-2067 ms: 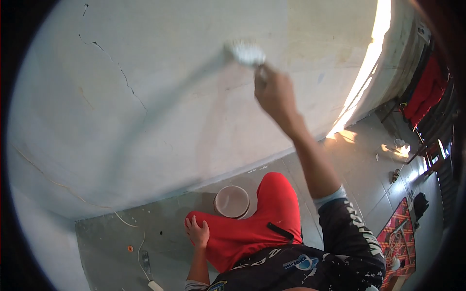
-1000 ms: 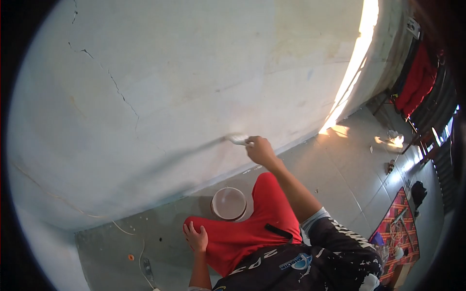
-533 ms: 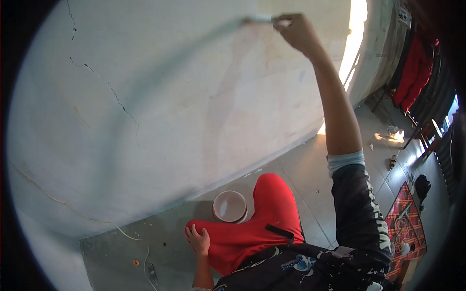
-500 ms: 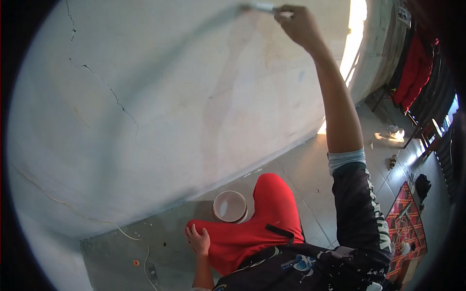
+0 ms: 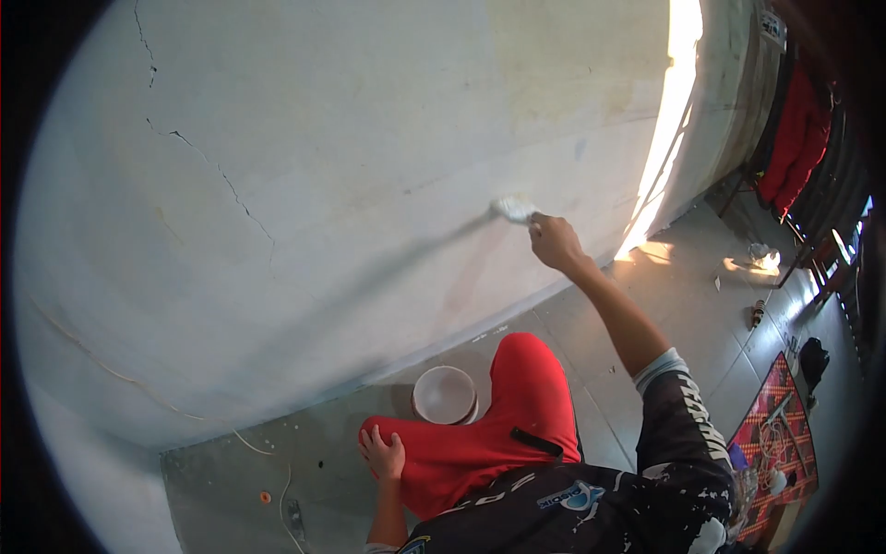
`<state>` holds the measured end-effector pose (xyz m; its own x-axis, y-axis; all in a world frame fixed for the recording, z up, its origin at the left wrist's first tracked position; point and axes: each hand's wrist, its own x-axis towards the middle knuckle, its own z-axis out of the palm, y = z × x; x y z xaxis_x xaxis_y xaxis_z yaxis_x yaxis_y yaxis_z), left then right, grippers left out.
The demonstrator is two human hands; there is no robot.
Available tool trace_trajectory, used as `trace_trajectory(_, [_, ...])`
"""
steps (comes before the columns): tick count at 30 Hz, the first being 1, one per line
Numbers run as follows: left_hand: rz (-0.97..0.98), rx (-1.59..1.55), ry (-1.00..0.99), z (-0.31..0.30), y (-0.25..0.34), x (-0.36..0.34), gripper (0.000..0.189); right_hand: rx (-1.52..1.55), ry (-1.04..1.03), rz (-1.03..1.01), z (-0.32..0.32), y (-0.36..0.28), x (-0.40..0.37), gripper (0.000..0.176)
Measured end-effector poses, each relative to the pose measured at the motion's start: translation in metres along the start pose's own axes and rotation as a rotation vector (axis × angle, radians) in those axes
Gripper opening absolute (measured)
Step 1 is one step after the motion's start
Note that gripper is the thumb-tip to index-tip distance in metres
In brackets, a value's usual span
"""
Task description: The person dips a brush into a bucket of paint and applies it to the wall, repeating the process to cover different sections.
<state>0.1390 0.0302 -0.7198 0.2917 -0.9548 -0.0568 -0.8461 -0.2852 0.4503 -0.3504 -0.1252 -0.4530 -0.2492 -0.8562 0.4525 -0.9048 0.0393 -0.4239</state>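
My right hand (image 5: 556, 242) is closed around the handle of a paintbrush (image 5: 515, 210). The white bristle end lies against the pale wall (image 5: 369, 111), low down, and casts a long shadow to the left. With fingers spread, my left hand (image 5: 383, 452) rests flat on my red-trousered knee (image 5: 425, 457). A round bucket (image 5: 445, 395) with whitish insides stands on the floor between my legs and the wall.
A jagged crack (image 5: 221, 175) runs down the wall at left. A thin cable (image 5: 120, 377) trails to the tiled floor (image 5: 591, 379). At right lie a red patterned mat (image 5: 766, 434) with tools on it and a dark object (image 5: 812, 360). Red cloth (image 5: 796, 138) hangs farther back.
My right hand has brought the paintbrush down the wall from the top of the view to low on it. My left hand stays on the knee.
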Motion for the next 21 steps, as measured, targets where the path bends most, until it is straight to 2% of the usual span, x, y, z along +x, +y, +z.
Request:
trace_trajectory(2, [0.015, 0.008, 0.003, 0.004, -0.004, 0.002, 0.063, 0.086, -0.187, 0.072, 0.001, 0.026, 0.003, 0.029])
trace_trajectory(4, [0.033, 0.007, 0.005, 0.007, 0.0, 0.005, 0.063, 0.112, -0.186, 0.126, -0.031, 0.011, 0.023, 0.027])
trace_trajectory(6, [0.033, -0.003, 0.006, 0.002, 0.004, 0.001, 0.062, 0.158, -0.003, -0.088, -0.059, 0.0, 0.06, 0.024])
trace_trajectory(7, [0.035, 0.006, 0.002, 0.001, 0.004, 0.001, 0.062, 0.123, 0.008, -0.111, -0.091, -0.024, 0.074, 0.023])
trace_trajectory(8, [0.05, 0.007, 0.001, 0.002, 0.003, 0.002, 0.062, 0.221, 0.12, -0.198, -0.102, -0.026, 0.098, 0.02])
trace_trajectory(9, [0.065, 0.005, 0.003, 0.002, 0.004, 0.004, 0.063, 0.385, 0.137, -0.226, -0.117, -0.029, 0.12, 0.02])
trace_trajectory(12, [0.03, 0.028, -0.007, -0.004, 0.012, -0.001, 0.062, 0.323, 0.302, -0.137, -0.18, -0.08, 0.126, 0.024])
trace_trajectory(14, [0.036, 0.032, -0.004, -0.003, 0.01, -0.001, 0.062, 0.35, 0.535, -0.268, -0.201, -0.096, 0.126, 0.027])
trace_trajectory(15, [0.04, 0.033, 0.0, -0.003, 0.009, -0.002, 0.062, 0.352, 0.534, -0.269, -0.201, -0.098, 0.126, 0.027])
trace_trajectory(17, [0.034, 0.021, 0.005, -0.002, 0.007, -0.002, 0.062, 0.309, 0.744, -0.399, -0.197, -0.103, 0.124, 0.026])
trace_trajectory(19, [0.026, 0.007, 0.008, -0.001, 0.005, -0.002, 0.063, 0.238, 0.705, -0.387, -0.157, -0.087, 0.119, 0.023])
trace_trajectory(21, [0.022, 0.031, 0.022, 0.001, 0.002, -0.004, 0.063, 0.021, 0.567, -0.346, -0.079, -0.058, 0.098, 0.02])
